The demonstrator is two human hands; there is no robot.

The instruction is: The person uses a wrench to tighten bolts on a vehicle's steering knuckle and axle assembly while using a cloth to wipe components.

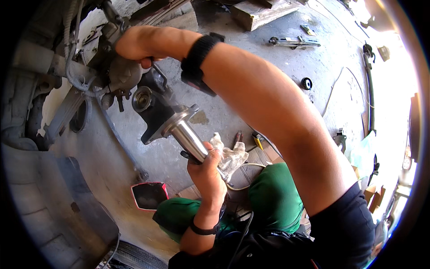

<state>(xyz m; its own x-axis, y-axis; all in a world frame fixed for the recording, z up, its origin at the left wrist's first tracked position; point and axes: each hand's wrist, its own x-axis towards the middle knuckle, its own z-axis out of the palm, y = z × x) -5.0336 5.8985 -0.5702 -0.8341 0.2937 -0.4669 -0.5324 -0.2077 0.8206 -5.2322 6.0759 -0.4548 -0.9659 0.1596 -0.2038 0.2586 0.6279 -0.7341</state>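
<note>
A steering knuckle (154, 114) with a dark flanged body and a polished spindle (190, 140) is tilted in front of me. My left hand (207, 172) is closed around the lower end of the spindle, thumb on top. A round bushed bore (142, 99) shows at the knuckle's upper corner. Above it, my right hand (134, 44) reaches across to the vehicle's axle end (123, 74), fingers curled and mostly hidden behind the hand. A thin bent metal rod (160, 74) shows just below its fingertips; I cannot tell whether the hand holds it.
The vehicle's underside, with hoses (69, 58), fills the left. A white rag (230, 159) lies beside my left hand. A black red-edged tray (150, 196) sits near my knee. Farther off are a jack (295, 41), a black ring (306, 83) and a wooden block (260, 15).
</note>
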